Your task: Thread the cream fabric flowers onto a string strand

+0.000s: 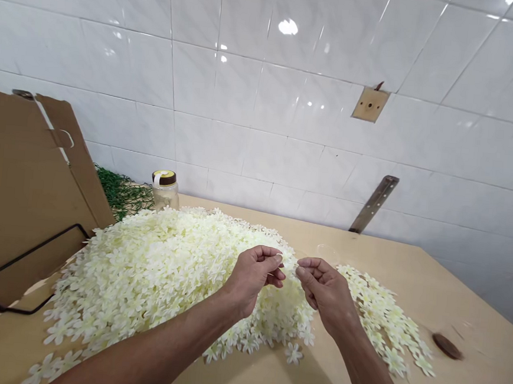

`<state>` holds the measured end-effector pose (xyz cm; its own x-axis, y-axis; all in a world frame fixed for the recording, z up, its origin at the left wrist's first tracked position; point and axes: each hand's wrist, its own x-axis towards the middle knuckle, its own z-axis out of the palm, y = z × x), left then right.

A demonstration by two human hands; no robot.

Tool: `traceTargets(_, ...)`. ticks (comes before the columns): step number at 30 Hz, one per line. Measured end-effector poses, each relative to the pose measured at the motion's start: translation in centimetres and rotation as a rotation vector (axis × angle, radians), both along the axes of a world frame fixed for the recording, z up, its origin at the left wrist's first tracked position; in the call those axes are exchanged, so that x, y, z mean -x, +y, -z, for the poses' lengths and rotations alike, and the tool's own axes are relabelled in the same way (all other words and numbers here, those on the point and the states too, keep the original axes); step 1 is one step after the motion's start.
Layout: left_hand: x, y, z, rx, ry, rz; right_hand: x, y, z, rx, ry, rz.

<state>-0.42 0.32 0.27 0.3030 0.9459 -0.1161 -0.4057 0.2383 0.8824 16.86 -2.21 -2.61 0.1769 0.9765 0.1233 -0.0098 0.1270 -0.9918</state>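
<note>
a lidded jar (166,195) stands beside green netting (125,195); a metal strip (373,206) stands against the tiled wall (238,90), below a yellowish plate (370,104).

whatever left hand (253,279) and right hand (331,294) pinched was too small to tell, jar (166,197) was hidden low behind flowers (156,273), cardboard (22,179) was cut off at left

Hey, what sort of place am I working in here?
Possibly a small craft workspace: a large heap of pale flowers, probably artificial, lies on a plain tabletop, with a tiled wall behind.
</note>
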Motion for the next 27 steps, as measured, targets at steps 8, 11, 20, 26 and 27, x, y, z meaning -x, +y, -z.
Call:
traceTargets(8, -0.12, 0.13, 0.24, -0.004, -0.007, -0.001, 0.15, -0.03, 0.31, -0.013, 0.034, -0.004)
traceTargets(11, -0.12, 0.15, 0.34, -0.01, -0.009, 0.001, 0.23, -0.12, 0.2, -0.024, 0.013, 0.0)
traceTargets(20, -0.14, 0.27, 0.45, -0.062, 0.054, 0.01, 0.18, -0.21, 0.29, 0.013, -0.224, -0.014)
traceTargets(26, -0.39, 0.35, 0.95, -0.147, 0.167, -0.017, 0.25, -0.27, 0.34, -0.042, -0.277, 0.083)
traceTargets(27, -0.43, 0.32, 1.0, -0.148, 0.179, -0.015, 0.35, -0.37, 0.19, -0.077, -0.299, 0.087)
